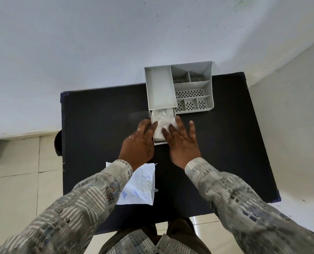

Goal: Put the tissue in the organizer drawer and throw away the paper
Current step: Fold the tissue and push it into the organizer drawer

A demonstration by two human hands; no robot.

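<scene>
Both hands on tissue in open drawer

Paper (139,184) lies near table (90,143) edge, under left sleeve. Left hand (138,143) & right hand (182,143), fingers spread, press tissue (162,120) in drawer (159,143), pulled out of organizer (179,88).

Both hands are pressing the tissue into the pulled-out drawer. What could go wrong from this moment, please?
1. The tissue looks puffed near the drawer rim; it may catch on the organizer when the drawer is closed.
2. The left hand and right hand are at the drawer's sides, so fingers might get pinched.
3. The paper lies under the left sleeve, which could drag it off the table.
</scene>
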